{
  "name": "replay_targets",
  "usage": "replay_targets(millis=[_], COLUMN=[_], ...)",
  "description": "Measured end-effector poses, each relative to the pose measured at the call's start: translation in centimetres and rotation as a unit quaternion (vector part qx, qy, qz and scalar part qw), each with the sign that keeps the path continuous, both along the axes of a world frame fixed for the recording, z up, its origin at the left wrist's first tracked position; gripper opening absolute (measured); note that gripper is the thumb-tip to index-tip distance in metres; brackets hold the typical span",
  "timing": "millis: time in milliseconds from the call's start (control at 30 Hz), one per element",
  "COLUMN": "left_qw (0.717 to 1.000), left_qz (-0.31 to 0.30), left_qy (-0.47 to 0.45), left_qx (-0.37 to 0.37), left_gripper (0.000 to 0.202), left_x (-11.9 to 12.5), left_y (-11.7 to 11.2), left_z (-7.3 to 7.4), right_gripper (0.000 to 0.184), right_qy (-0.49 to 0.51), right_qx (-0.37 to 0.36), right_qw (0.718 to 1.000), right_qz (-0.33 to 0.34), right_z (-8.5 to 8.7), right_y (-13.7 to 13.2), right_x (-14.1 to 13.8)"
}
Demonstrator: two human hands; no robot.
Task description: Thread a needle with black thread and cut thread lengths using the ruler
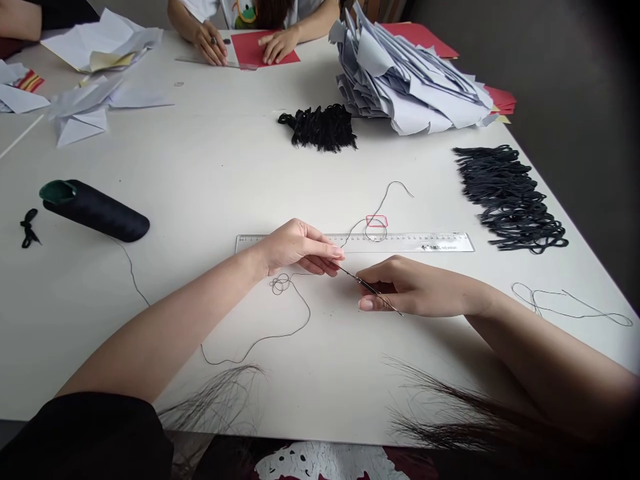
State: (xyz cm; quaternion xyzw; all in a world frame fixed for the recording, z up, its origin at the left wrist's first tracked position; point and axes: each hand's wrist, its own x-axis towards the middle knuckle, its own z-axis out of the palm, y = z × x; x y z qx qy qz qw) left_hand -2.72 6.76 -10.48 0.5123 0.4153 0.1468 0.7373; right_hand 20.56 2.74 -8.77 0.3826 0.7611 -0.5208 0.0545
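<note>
My left hand (307, 248) is closed in a pinch on a thin dark thread, just above the clear ruler (453, 243). My right hand (410, 285) grips a slim dark metal tool (369, 287), whose exact kind I cannot make out. The tool's tip reaches toward the left fingertips. From the pinch, one thread end (387, 193) curls beyond the ruler, close to a small red rectangular outline (377, 221). More thread (300, 331) loops across the table toward a spool of black thread (107, 212) lying on its side.
Black looped thread bundles (505, 200) lie in a row at right, with another black heap (320, 127) farther back. A tall paper stack (405, 73) stands behind. A loose thread (570, 300) lies at right. Across the table, a person's hands (280, 47) rest on red paper.
</note>
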Motion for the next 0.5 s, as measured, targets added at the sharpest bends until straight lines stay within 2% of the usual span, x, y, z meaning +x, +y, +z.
replay_targets(millis=[500], left_qw=[1.0], left_qz=[-0.003], left_qy=[-0.002], left_qx=[-0.002], left_gripper=[0.022], left_x=[0.01], left_y=[0.09], left_z=[-0.09], right_gripper=[0.055], right_qy=[-0.02], right_qx=[-0.003], right_qw=[1.0], right_qz=[-0.013], right_z=[0.01], right_y=[-0.17], right_x=[-0.06])
